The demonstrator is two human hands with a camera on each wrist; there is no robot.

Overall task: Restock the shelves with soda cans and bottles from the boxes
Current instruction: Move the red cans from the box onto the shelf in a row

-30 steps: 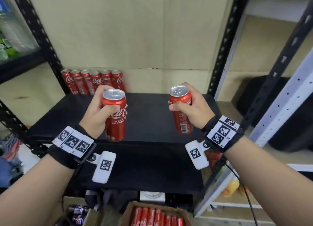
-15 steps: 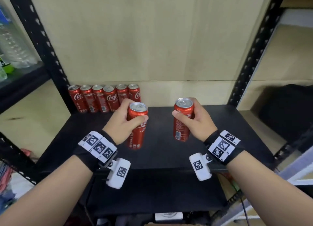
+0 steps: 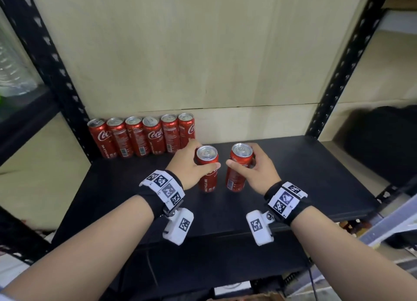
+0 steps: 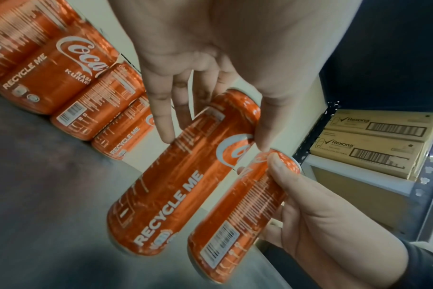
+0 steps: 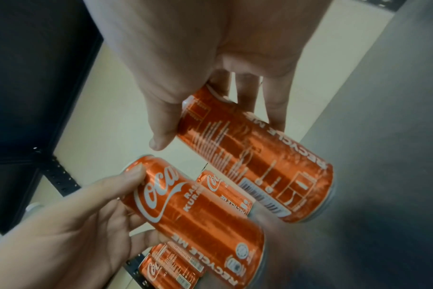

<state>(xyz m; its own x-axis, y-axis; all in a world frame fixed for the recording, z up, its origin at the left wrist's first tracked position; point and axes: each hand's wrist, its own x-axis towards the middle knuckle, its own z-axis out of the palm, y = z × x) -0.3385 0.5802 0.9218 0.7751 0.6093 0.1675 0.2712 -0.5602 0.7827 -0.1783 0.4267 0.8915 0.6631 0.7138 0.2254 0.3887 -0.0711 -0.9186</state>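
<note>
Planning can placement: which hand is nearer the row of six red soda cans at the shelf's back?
Left. The left hand, gripping a red soda can, is at the right end of the row; the right hand, gripping another can, is farther right.

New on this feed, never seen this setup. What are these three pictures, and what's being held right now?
There is no robot: a person works bare-handed. The large picture comes from a head camera looking down at a black shelf. The other two come from white cameras strapped under the wrists, looking along the fingers. The left hand grips a red cola can; the right hand grips a second can. Both stand upright, side by side, low over the shelf; whether they touch it I cannot tell. Six matching cans stand in a row at the back left of the shelf.
</note>
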